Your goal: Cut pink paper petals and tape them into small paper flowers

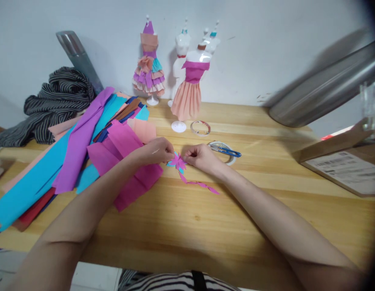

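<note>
Between my two hands is a small paper flower [177, 161] with pink petals over blue ones. My left hand [157, 152] pinches its left edge, and my right hand [202, 158] has its fingers closed at the right edge. A thin pink paper strip [199, 184] trails from below the flower across the wood, toward the lower right. Just left of the flower lie folded pink crepe paper sheets [126, 141], partly under my left forearm. Behind my right hand, blue thread snips [226, 150] rest across a white tape roll [231, 160].
Small mannequins stand by the wall, one in a ruffled dress [149, 68], another in a peach pleated skirt [187, 99]. A second tape roll [200, 128] lies before them. Crepe strips [38, 182] and a striped cloth [60, 101] cover the left. A cardboard box [345, 161] sits right.
</note>
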{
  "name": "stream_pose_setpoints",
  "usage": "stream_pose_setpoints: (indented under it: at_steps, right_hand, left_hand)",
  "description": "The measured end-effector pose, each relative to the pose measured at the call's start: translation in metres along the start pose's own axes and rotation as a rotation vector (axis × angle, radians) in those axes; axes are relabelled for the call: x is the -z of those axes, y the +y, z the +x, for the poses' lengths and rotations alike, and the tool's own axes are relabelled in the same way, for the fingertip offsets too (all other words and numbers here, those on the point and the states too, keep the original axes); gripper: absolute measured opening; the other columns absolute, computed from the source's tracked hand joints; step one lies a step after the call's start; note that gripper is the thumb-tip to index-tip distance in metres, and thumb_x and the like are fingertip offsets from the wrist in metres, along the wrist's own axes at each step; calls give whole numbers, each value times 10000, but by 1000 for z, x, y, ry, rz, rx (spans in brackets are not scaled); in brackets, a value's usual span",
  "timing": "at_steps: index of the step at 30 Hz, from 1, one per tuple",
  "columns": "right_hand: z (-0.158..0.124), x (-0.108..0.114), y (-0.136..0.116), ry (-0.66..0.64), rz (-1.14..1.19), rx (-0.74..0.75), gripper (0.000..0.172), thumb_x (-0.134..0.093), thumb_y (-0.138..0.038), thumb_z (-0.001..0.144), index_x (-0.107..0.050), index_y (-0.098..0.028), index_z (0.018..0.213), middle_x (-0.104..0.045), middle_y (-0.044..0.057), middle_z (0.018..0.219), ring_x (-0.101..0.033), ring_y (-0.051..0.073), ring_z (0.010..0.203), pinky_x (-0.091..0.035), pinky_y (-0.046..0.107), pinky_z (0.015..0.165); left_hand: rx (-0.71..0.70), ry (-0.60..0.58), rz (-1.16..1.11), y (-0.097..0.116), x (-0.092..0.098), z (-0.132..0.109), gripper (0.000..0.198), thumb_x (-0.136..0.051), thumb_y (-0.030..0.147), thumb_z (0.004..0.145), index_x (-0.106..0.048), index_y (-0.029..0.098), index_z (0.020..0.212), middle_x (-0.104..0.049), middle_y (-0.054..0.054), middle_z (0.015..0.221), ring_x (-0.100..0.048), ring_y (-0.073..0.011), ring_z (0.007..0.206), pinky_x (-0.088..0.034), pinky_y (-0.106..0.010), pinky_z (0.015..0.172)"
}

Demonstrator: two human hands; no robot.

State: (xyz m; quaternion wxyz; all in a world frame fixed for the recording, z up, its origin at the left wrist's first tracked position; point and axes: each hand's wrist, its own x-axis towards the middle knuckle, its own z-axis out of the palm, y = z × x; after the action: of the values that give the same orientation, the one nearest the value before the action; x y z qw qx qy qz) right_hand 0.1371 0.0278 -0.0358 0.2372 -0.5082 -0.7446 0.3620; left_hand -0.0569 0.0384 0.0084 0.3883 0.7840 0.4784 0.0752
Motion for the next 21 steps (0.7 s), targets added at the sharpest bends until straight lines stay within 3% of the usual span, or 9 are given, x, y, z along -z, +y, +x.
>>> stream_pose_setpoints:
  at_steps: [13,17,21]
  right_hand:
    - [1,0,-1,-21,22,-4,157,-557,-219,658,-559,-160,513,-570,0,552,-507,117,563,-365,228,533]
    - [1,0,0,-24,3,-5,143,-552,-206,657,-566,-162,522,-571,0,552,-505,118,564,-368,227,537]
    - [1,0,1,-33,-9,9,136,-536,-191,663,-553,-164,531,-572,0,564,-499,114,565,-367,228,542]
  left_hand:
    - [-75,16,99,2,-2,0,204,-479,182,649,-575,108,486,-467,15,458,-350,-63,468,-253,-193,467]
    - [-144,51,174,-3,-7,2,250,-498,153,674,-745,131,700,-557,6,508,-404,-79,511,-293,-193,513]
    - [-225,28,421,-2,-9,3,358,-487,109,725,-780,220,900,-629,-3,570,-458,-98,540,-304,-213,561]
